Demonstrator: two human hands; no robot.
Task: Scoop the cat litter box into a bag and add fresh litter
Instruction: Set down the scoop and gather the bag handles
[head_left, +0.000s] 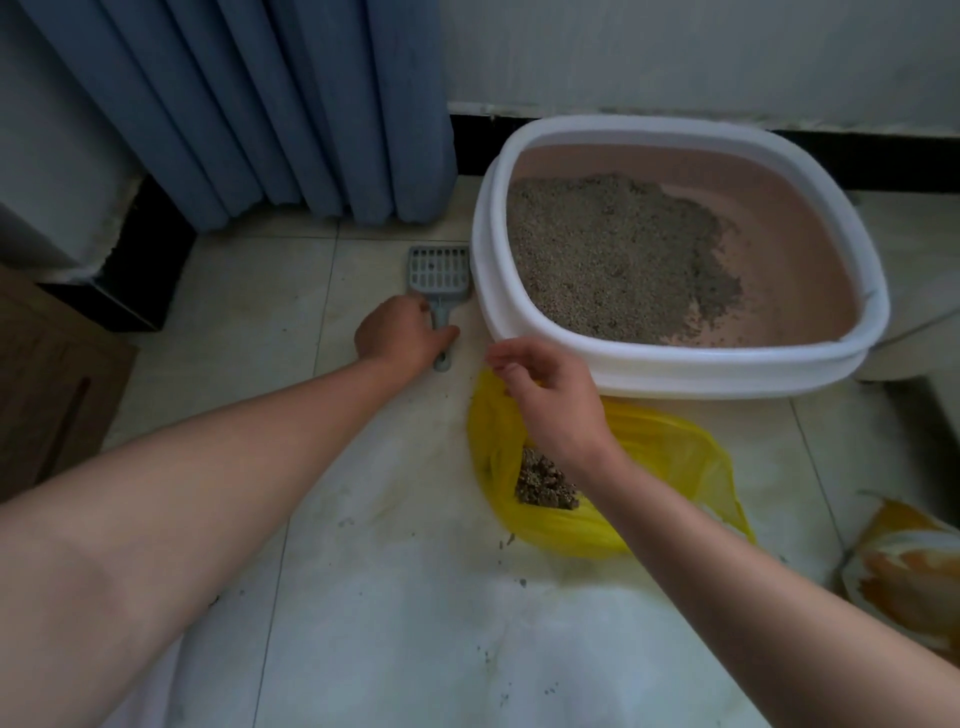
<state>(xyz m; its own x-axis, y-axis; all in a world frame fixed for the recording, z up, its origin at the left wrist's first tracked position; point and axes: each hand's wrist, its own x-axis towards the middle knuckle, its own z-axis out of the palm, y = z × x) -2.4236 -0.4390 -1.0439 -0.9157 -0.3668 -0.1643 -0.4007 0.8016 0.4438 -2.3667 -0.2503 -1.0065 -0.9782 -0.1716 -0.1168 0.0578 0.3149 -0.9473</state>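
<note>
**On the tiled floor (260, 291), a scoop (439, 270) is being gripped**

The pale floor is being looked down on from above. A blue curtain (260, 104) is hanging at the back, next to a white wall (675, 52). The litter box (675, 371), white outside and pink inside, is sitting by the wall. Grey litter (613, 260) is being held mostly in its left part.

The grey scoop is lying flat on the floor, just beside the left side of the box. Its long line is running from the person toward the curtain. The head with the holes is pointing away, and the handle is pointing back at the person. The handle is being gripped by the left hand (400, 332), with the fingers curled round it.

The right hand (550, 400) is being held over the far edge of the yellow bag (675, 457), with the fingers bent. It cannot be told if the bag is being pinched. The bag is lying just in front of the box, and dark clumps (545, 483) are being held inside it. An orange and white pack (904, 577) is lying at the right edge.
</note>
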